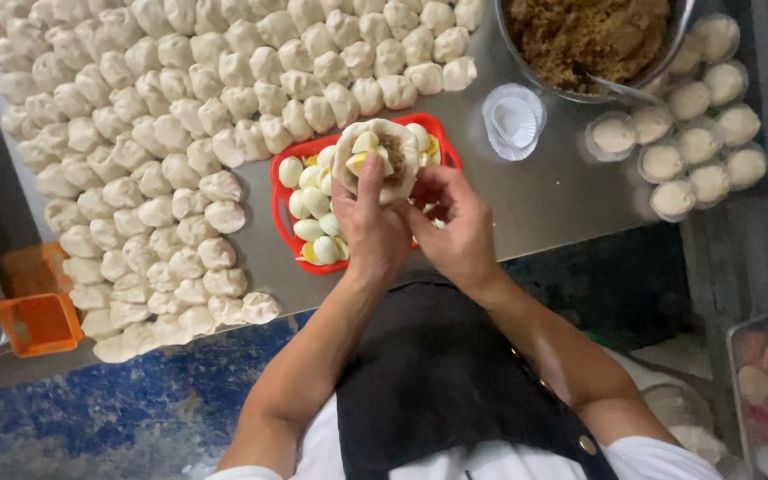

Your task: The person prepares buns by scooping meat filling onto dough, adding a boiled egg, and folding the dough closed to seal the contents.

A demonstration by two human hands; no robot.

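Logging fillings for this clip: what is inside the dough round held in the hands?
Inside the dough round show a boiled egg piece and brown minced filling. The left hand and the dough's raised edge cover anything deeper.

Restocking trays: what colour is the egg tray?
Red, seen in the head view.

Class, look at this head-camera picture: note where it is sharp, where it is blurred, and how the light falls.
Head view: even, soft light, no hard shadows; the left hand, right hand and open dough round are fairly sharp; the dough balls look pale and slightly washed out; the steel table shows dull sheen, no harsh glare; the lower right corner is blurred.
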